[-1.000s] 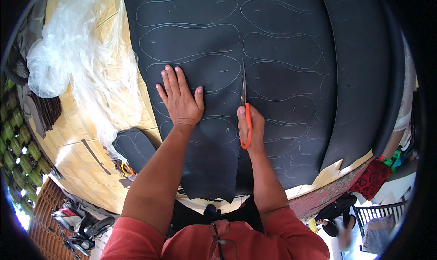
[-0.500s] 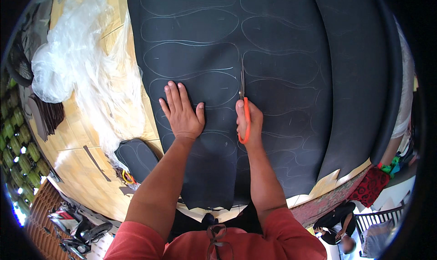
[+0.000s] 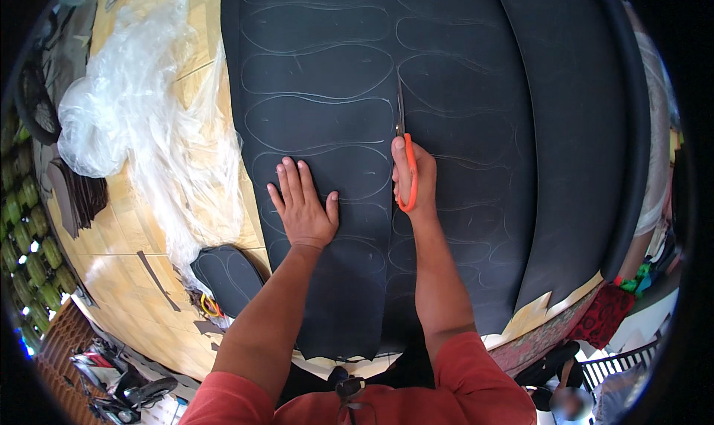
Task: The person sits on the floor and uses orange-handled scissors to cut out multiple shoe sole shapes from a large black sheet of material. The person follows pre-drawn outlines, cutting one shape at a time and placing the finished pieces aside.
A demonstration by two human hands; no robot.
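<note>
Orange-handled scissors (image 3: 405, 157) stand in the closed grip of the right hand (image 3: 413, 183), blades pointing away along the cut in a dark foam sheet (image 3: 461, 127) marked with sole outlines. Left of this grip, the left hand (image 3: 301, 205) lies flat, fingers spread, pressing the sheet. Further left, clear plastic film (image 3: 141, 120)

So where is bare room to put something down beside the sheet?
Bare floor lies left of the left hand, between the clear plastic and the small cut piece. Around the right hand with the scissors it is crowded: the dark sheet covers everything there.
</note>
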